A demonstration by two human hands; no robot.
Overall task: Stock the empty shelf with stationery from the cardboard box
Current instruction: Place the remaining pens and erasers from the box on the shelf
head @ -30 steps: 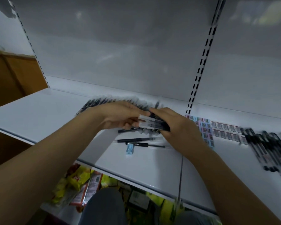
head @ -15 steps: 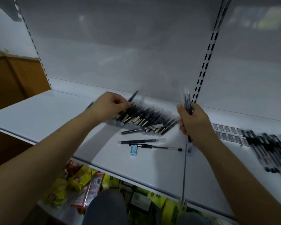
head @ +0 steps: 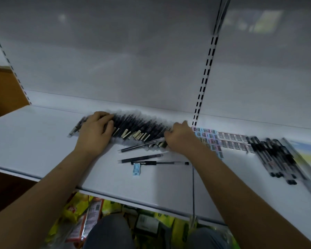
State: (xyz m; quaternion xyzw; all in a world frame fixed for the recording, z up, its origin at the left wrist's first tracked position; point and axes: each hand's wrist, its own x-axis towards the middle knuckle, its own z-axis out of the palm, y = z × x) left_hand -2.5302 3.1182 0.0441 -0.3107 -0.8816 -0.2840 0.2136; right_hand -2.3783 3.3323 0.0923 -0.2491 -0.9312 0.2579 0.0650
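A long row of black pens in clear sleeves [head: 138, 128] lies fanned along the back of the white shelf [head: 34, 141]. My left hand [head: 95, 133] rests flat on the row's left end, fingers spread over the pens. My right hand [head: 180, 139] sits at the row's right end, fingers curled onto the last pens there. Three loose black pens [head: 142, 157] lie in front of the row, beside a small blue eraser [head: 136, 170]. The cardboard box is not in view.
Right of the slotted upright [head: 205, 78] lie strips of small stickers or erasers [head: 228, 139], another group of black pens [head: 275, 155] and a flat plastic-wrapped pack [head: 309, 159]. Snack packets [head: 83, 218] fill the shelf below. My knees show at the bottom edge.
My right hand, which held a few pens upright half a second ago, has come down onto the right end of the row. My left hand has flattened onto the left end.
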